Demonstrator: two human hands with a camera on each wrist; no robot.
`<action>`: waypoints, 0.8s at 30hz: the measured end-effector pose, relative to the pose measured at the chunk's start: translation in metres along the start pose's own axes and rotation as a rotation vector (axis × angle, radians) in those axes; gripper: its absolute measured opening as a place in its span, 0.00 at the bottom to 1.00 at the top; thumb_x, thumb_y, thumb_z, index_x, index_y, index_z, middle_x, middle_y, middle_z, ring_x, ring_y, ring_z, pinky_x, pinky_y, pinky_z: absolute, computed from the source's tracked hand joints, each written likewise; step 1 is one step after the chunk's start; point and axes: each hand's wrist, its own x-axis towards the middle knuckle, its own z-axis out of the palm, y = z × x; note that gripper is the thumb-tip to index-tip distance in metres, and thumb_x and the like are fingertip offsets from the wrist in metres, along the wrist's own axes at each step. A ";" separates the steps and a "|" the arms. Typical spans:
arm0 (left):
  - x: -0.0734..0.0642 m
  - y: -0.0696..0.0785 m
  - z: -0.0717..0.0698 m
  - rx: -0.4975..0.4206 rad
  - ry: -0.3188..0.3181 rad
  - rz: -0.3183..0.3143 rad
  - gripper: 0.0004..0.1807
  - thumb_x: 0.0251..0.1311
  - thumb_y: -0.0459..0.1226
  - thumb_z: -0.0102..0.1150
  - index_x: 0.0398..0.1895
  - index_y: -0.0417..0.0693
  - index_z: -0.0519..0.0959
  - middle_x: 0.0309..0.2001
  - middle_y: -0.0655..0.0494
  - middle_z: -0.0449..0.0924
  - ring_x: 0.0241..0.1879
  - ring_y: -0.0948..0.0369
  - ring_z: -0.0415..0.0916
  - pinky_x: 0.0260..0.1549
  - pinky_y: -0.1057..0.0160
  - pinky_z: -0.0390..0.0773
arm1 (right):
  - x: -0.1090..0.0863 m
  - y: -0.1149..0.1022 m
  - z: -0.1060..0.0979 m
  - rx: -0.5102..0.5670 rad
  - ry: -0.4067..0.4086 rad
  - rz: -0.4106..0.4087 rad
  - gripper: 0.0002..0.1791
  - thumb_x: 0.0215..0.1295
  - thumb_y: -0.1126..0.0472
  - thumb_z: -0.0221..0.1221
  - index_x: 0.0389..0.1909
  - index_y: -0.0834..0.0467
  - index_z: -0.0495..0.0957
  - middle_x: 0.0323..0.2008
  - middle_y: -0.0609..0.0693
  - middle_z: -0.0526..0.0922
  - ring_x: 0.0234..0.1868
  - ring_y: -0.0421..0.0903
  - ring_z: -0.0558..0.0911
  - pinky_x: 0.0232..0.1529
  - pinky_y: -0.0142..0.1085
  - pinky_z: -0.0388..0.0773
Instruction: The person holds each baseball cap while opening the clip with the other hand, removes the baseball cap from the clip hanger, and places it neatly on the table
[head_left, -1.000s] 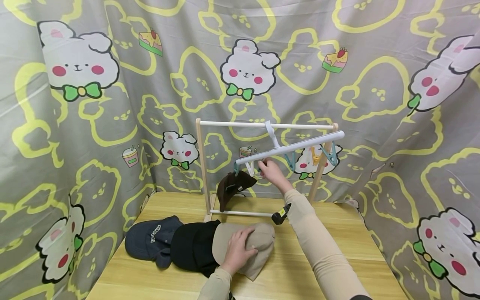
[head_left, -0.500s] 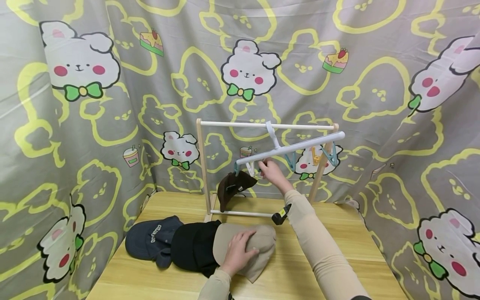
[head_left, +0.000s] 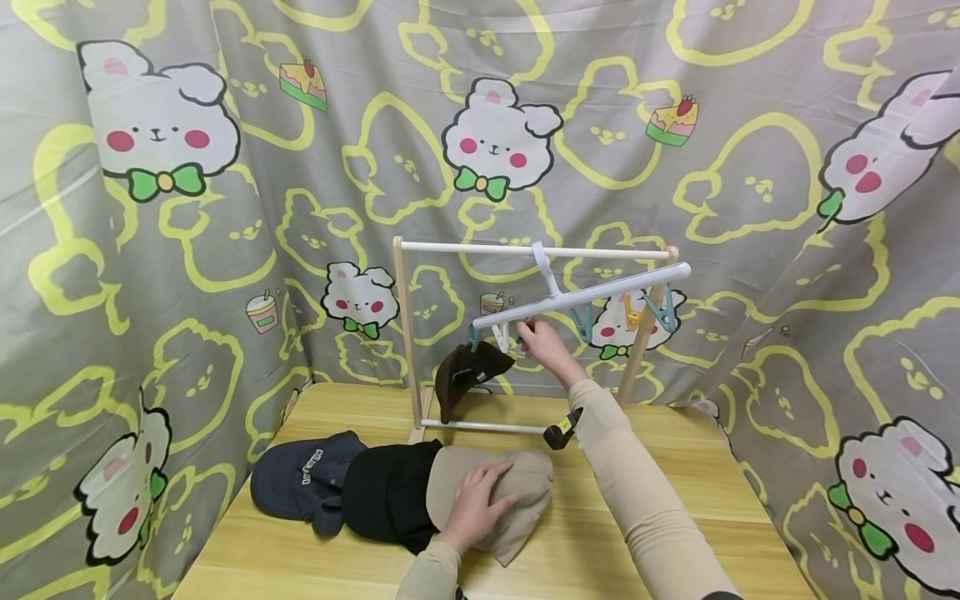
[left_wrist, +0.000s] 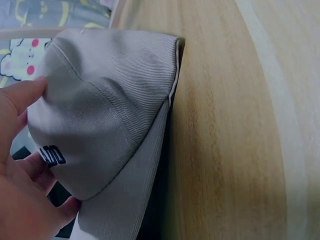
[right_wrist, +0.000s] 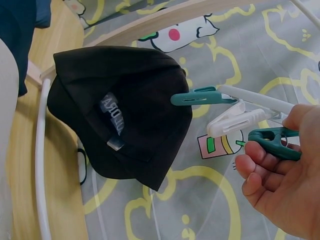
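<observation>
My left hand [head_left: 477, 502] grips the crown of a beige baseball cap [head_left: 525, 492], thumb on one side and fingers on the other. In the left wrist view the cap [left_wrist: 100, 100] shows dark lettering beside the fingertips. My right hand [head_left: 543, 342] pinches a dark green clip [right_wrist: 275, 141] under a white clip hanger [head_left: 585, 296], which tilts down to the left. A dark brown cap [head_left: 465, 375] hangs from the hanger's left end; a teal clip [right_wrist: 200, 96] bites its edge. Between these clips hangs a white clip [right_wrist: 237, 121].
The hanger hooks over the rail [head_left: 465, 248] of a small wooden rack [head_left: 408, 333]. Teal and orange clips [head_left: 632, 312] hang at its right. A black cap [head_left: 386, 492] and a navy cap [head_left: 300, 475] overlap left of the beige one on the wooden table [head_left: 585, 533]. Patterned curtains surround it.
The beige cap and my left hand have shifted very slightly to the right. My right hand stays at the same clip, and the hanger and brown cap look unchanged.
</observation>
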 end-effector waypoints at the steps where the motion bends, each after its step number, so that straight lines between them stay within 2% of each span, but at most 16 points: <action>1: 0.000 0.000 0.000 -0.002 0.000 0.000 0.29 0.62 0.50 0.61 0.67 0.62 0.70 0.59 0.54 0.75 0.61 0.48 0.69 0.58 0.38 0.66 | 0.000 0.000 0.000 -0.001 0.002 0.001 0.20 0.76 0.54 0.42 0.45 0.69 0.71 0.24 0.51 0.75 0.27 0.51 0.78 0.31 0.35 0.74; 5: -0.001 0.000 0.001 -0.007 0.007 0.000 0.29 0.62 0.50 0.61 0.67 0.62 0.70 0.59 0.53 0.75 0.61 0.48 0.69 0.57 0.37 0.66 | -0.001 0.000 0.000 0.001 0.003 0.001 0.19 0.76 0.55 0.42 0.44 0.69 0.71 0.24 0.50 0.75 0.26 0.49 0.77 0.30 0.35 0.74; 9: -0.002 0.001 0.000 -0.006 0.019 0.007 0.29 0.62 0.50 0.61 0.67 0.60 0.70 0.58 0.52 0.75 0.61 0.48 0.70 0.58 0.38 0.66 | -0.001 -0.001 0.000 0.005 0.005 -0.001 0.15 0.76 0.55 0.42 0.38 0.63 0.70 0.23 0.50 0.74 0.25 0.46 0.76 0.30 0.34 0.75; 12: -0.003 0.001 -0.001 -0.007 0.023 0.008 0.30 0.62 0.49 0.61 0.67 0.58 0.70 0.58 0.51 0.75 0.61 0.47 0.70 0.58 0.38 0.66 | -0.001 0.000 0.000 0.007 0.005 0.000 0.14 0.76 0.55 0.42 0.37 0.61 0.70 0.23 0.50 0.74 0.26 0.50 0.77 0.30 0.34 0.74; 17: -0.003 0.002 -0.005 -0.046 0.021 -0.011 0.29 0.62 0.47 0.62 0.66 0.55 0.71 0.60 0.50 0.76 0.61 0.47 0.70 0.59 0.41 0.68 | 0.000 0.001 0.000 0.014 -0.002 0.003 0.16 0.76 0.54 0.42 0.41 0.64 0.70 0.24 0.50 0.75 0.31 0.58 0.80 0.31 0.35 0.75; 20: -0.002 0.002 -0.007 -0.082 0.036 -0.023 0.25 0.63 0.44 0.62 0.64 0.52 0.74 0.58 0.49 0.77 0.59 0.48 0.72 0.59 0.46 0.71 | 0.001 0.001 0.001 0.013 -0.001 0.004 0.16 0.76 0.54 0.42 0.40 0.63 0.70 0.24 0.50 0.75 0.29 0.55 0.79 0.31 0.35 0.75; 24: -0.001 0.000 -0.010 -0.113 0.081 -0.008 0.20 0.65 0.41 0.60 0.59 0.48 0.78 0.54 0.49 0.79 0.55 0.49 0.75 0.54 0.50 0.75 | 0.002 0.002 0.001 0.004 0.000 0.003 0.16 0.76 0.54 0.42 0.40 0.64 0.70 0.24 0.50 0.75 0.26 0.49 0.77 0.31 0.35 0.74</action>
